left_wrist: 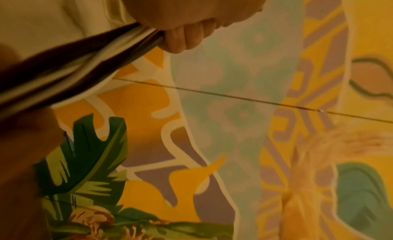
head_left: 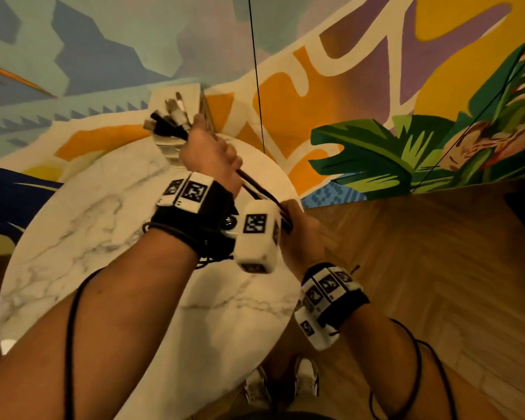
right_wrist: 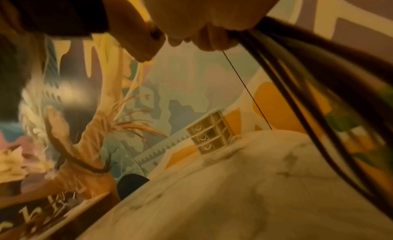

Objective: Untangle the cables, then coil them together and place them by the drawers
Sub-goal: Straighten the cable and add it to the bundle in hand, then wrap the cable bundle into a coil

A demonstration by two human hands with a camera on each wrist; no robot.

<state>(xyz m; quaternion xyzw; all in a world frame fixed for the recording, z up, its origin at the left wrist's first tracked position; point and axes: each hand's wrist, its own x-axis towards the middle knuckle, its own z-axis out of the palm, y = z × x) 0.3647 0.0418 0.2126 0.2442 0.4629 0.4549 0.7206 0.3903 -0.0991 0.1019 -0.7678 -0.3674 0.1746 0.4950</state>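
Observation:
A bundle of black and white cables is stretched taut between both hands above the round marble table. My left hand grips the bundle near its end, and the plugs stick out beyond the fist, over the small drawer unit at the table's far edge. My right hand grips the same bundle lower down, nearer me. In the left wrist view curled fingers clamp the cables. The right wrist view shows fingers round the cables, with the three-drawer unit beyond.
A painted mural wall stands right behind the table, and a thin black cord hangs down it. Wooden floor lies to the right. My shoes are below the table edge. A dark lettered box sits low on the left.

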